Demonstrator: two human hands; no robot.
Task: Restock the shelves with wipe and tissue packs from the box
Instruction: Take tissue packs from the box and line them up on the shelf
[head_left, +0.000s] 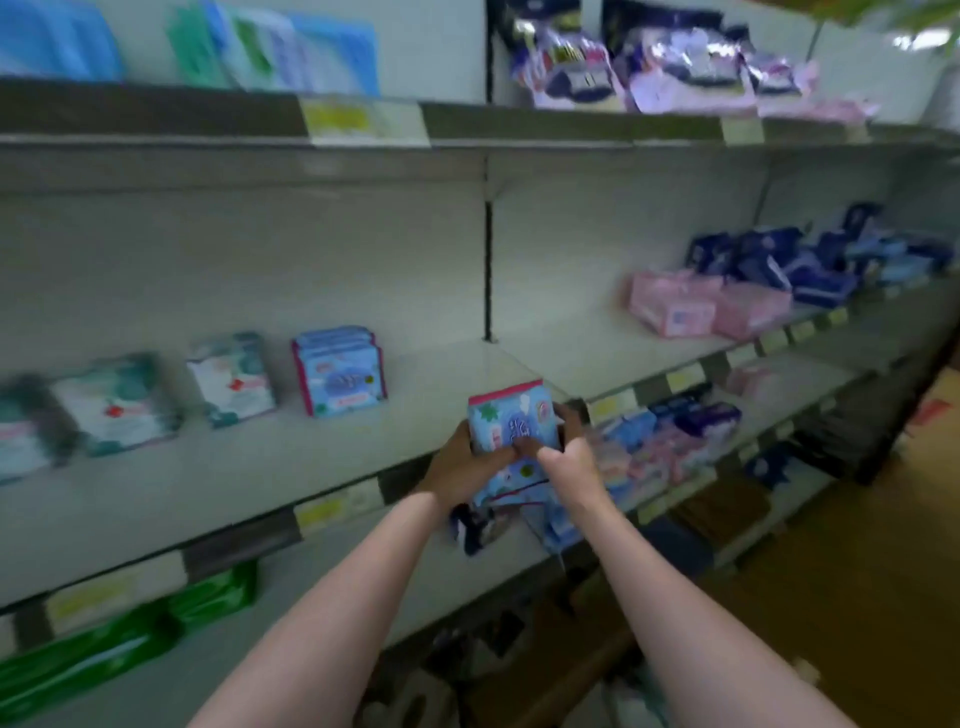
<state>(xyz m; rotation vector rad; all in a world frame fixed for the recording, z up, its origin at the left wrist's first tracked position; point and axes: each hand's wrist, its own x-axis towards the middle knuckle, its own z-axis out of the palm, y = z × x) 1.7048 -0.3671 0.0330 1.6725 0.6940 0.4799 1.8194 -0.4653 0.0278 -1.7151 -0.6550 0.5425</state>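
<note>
Both hands hold a small stack of blue packs with pink top edges (511, 423) just in front of the middle shelf (311, 467). My left hand (462, 462) grips the stack from the left side. From the right, my right hand (569, 447) closes on it, fingers wrapped over the front. A matching row of blue packs (340, 376) stands upright on the same shelf, further left. The box is not in view.
White and teal packs (119, 402) stand left of the blue row. Pink packs (675, 304) and dark blue packs (769, 260) fill the right bay. Green packs (130, 639) lie on the lower shelf. Bare shelf surface lies between the blue row and my hands.
</note>
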